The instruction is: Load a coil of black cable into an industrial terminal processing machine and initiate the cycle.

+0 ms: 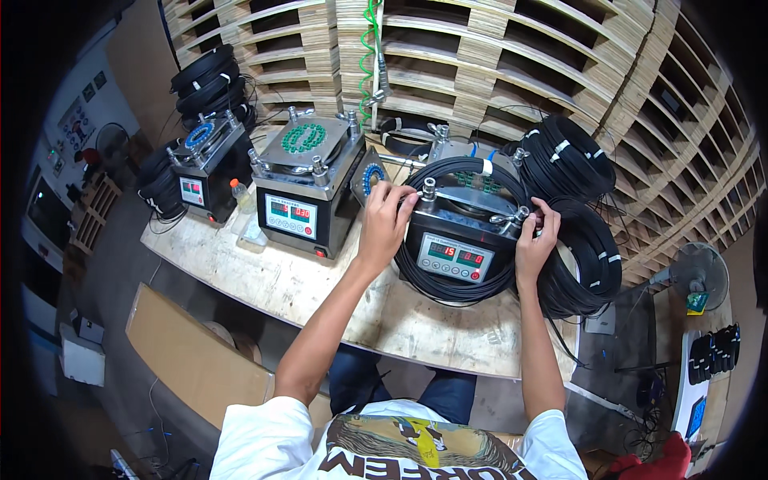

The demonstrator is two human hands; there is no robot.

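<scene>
A black cable coil is draped around the right-hand machine near the front right edge of the wooden tabletop. The left hand is closed on the coil beside a corner post; the right hand is pinched on a wing nut. Seating appears partly done — clamping is judged outstanding. Open room lies only toward the front edge; stacked coils crowd the right.

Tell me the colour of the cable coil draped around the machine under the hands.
Black, with a white band; the head view shows the cable coil clearly.
</scene>
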